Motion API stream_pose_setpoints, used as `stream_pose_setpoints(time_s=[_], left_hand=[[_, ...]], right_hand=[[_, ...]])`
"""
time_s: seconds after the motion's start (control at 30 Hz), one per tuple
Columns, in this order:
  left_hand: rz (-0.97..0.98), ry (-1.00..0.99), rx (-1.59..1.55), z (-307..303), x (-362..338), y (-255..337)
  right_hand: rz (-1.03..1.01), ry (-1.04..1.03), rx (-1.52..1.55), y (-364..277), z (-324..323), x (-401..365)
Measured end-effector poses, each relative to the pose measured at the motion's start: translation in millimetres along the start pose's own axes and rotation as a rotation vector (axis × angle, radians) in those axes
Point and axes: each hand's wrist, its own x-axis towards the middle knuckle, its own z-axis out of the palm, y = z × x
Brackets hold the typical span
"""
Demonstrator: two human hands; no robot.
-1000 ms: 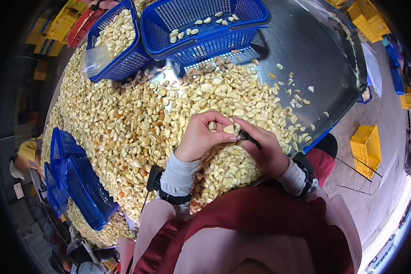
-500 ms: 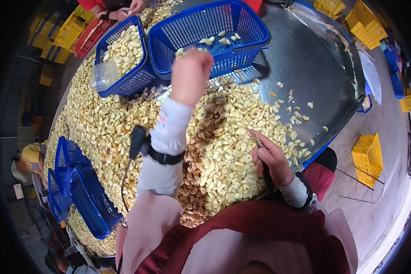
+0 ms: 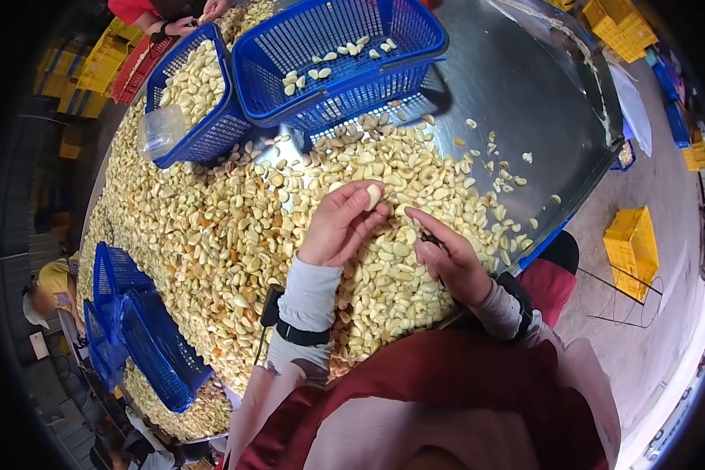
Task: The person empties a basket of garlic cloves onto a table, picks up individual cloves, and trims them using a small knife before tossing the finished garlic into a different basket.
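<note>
Close to the wearer's red apron, two grey-sleeved arms reach over a heap of peeled garlic (image 3: 211, 227) on a steel table (image 3: 525, 94). The right hand (image 3: 450, 266) is curled around a small dark blade (image 3: 430, 238), forefinger stretched along it. The left hand (image 3: 338, 227) pinches one clove (image 3: 374, 194) at its fingertips, raised just above the heap and just beside the blade. The work seems best done with a firm pinch and the blade's edge turned away from the fingers. Beyond stand two blue baskets – the nearer basket (image 3: 352, 90) thinly filled, the farther basket (image 3: 204, 125) heaped – and a co-worker's hand (image 3: 211, 9).
</note>
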Motion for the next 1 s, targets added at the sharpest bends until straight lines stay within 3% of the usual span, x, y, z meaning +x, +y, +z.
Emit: stream_pose_setpoints(time_s=[0.2, 0.3, 0.37, 0.43, 0.47, 0.67, 0.73, 0.77, 0.8, 0.83, 0.9, 0.97, 1.0], left_hand=[[0.003, -0.101, -0.228, 16, -17, -28], [-0.054, -0.102, -0.302, 16, -21, -38], [-0.064, -0.104, -0.310, 20, -21, -44], [0.001, 0.187, -0.146, 42, -25, -44], [0.024, 0.239, -0.114, 48, -25, -45], [0.093, 0.342, 0.028, 49, -28, -53], [0.092, 0.290, -0.036, 50, -29, -53], [0.090, 0.239, -0.099, 50, -29, -52], [0.077, 0.071, -0.083, 41, -25, -51], [0.078, 0.068, -0.081, 36, -22, -49], [-0.069, 0.166, -0.219, 38, -11, -36], [-0.071, 0.080, -0.251, 39, 8, -18], [-0.007, 0.032, -0.085, 33, 23, -14]], right_hand=[[-0.460, 0.153, -0.509, 2, 11, 8], [-0.383, 0.116, -0.618, -6, 11, 2], [-0.445, 0.131, -0.685, -8, 11, 2], [-0.456, 0.134, -0.807, -9, 11, 0], [-0.456, 0.134, -0.806, -11, 11, -1], [-0.382, 0.080, -1.054, -10, 2, 1], [-0.744, 0.180, -0.601, 26, -12, 18], [-0.744, 0.179, -0.599, 20, -14, 12], [-0.330, 0.105, 0.011, 8, -15, 2], [0.100, 0.022, 0.602, 1, -16, -5], [0.096, 0.055, 0.525, 7, -21, -6], [0.079, 0.135, 0.365, 18, -23, -8], [0.079, 0.136, 0.365, 17, -21, -8]])
